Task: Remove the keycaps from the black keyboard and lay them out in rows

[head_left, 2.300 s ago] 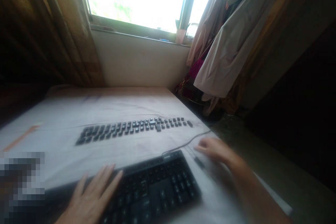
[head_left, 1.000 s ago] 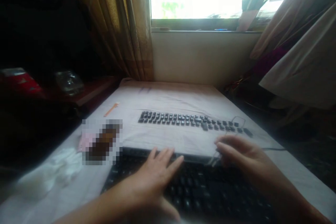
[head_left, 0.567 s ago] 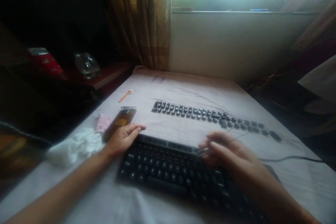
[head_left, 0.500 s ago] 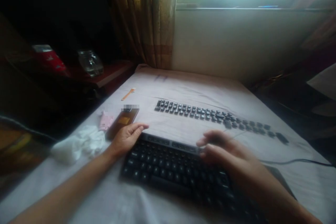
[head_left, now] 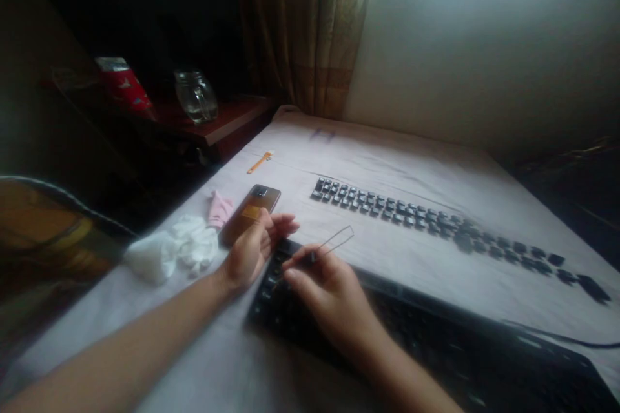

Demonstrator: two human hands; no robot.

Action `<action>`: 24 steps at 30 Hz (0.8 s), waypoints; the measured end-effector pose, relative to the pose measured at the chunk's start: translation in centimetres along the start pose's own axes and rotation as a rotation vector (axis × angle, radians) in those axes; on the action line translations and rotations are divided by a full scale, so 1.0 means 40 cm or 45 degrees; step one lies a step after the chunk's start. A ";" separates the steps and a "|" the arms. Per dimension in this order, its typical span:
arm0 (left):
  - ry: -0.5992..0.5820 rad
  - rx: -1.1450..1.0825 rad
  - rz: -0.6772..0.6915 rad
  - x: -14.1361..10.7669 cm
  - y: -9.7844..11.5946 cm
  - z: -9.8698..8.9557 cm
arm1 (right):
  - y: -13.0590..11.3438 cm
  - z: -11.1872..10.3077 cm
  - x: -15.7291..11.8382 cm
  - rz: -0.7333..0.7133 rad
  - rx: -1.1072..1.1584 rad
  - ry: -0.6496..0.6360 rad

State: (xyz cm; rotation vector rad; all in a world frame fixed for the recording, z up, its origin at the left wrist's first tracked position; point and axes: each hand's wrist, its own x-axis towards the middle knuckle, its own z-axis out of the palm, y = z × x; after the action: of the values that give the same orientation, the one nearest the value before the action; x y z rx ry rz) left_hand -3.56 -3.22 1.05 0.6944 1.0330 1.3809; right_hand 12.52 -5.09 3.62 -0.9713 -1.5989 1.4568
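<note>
Leftward since earlier, our right hand (head_left: 333, 292) now pinches a bent wire (head_left: 340, 234), seemingly so its loop stays clear of the keyboard (head_left: 448, 339) beneath, while our left hand (head_left: 250, 248), loosely spread, hovers just beside.
</note>
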 end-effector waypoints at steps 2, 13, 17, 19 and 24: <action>0.013 -0.076 -0.049 0.002 0.007 0.000 | 0.010 0.004 -0.003 -0.033 -0.101 0.030; 0.000 -0.259 -0.168 0.016 0.022 -0.009 | 0.024 0.013 -0.017 -0.080 -0.491 0.035; 0.011 -0.275 -0.189 0.016 0.023 -0.010 | 0.032 0.012 -0.021 -0.244 -0.684 0.021; 0.026 -0.282 -0.195 0.015 0.021 -0.011 | 0.036 0.012 -0.020 -0.377 -0.771 0.054; 0.024 -0.249 -0.196 0.008 0.008 -0.013 | 0.048 0.016 -0.011 -0.560 -0.930 0.012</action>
State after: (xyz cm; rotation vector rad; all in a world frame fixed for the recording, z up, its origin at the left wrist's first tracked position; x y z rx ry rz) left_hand -4.22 -2.96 1.06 0.4494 0.9315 1.3351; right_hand 12.23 -5.65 1.63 -0.9091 -2.2212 0.5621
